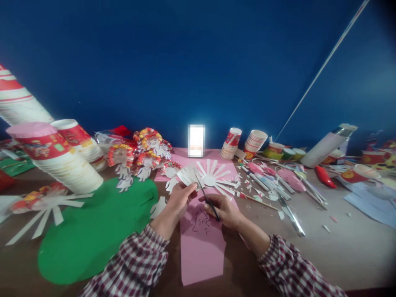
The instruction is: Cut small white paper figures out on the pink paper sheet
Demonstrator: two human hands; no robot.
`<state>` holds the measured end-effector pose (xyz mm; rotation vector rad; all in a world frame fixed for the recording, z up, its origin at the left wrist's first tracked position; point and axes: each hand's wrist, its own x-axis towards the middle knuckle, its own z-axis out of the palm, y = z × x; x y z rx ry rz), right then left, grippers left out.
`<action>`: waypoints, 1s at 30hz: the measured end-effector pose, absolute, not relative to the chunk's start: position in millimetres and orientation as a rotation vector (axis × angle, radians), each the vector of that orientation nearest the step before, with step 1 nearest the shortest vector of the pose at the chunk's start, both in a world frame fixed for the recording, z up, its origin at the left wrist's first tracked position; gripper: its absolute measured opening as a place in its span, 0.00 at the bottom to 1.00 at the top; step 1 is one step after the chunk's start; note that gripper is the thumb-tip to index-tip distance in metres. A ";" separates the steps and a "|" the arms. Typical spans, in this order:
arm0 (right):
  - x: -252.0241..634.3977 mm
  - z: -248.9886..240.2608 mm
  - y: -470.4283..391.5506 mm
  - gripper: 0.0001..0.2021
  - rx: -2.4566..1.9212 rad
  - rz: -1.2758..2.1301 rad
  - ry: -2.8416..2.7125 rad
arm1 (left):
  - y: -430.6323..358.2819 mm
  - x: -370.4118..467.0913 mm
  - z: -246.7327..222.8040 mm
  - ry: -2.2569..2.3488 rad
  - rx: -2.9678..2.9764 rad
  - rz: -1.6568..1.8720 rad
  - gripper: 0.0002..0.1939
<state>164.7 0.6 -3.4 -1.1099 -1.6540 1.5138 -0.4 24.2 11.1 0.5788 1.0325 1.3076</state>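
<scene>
White paper [187, 175] is pinched in my left hand [180, 201], its upper part fanning out above the thumb. My right hand [225, 209] is closed around dark-handled scissors [211, 203], whose blades point up and left at the paper's right edge. Beneath both hands lies a pink sheet [202, 255] with dark pen lines drawn on it. Just beyond my hands, a white cut cup [209, 180] is spread flat with its strips pointing outward like rays.
A green sheet [102, 231] and stacked paper cups [58, 159] are on the left. Red-and-yellow ring figures [147, 161] stand behind it. Pens [258, 181], paper scraps, a red pepper-shaped object [325, 177] and a silver-topped tube [324, 148] are on the right.
</scene>
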 end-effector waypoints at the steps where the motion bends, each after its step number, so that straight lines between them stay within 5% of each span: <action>1: 164.4 -3.5 0.5 0.28 -1.116 1.512 -1.653 | 24.0 -0.6 11.4 1.031 0.579 1.307 0.17; 30: 163.7 -5.6 1.8 0.26 -1.165 1.427 -1.669 | 24.5 1.3 9.7 1.057 0.570 1.333 0.21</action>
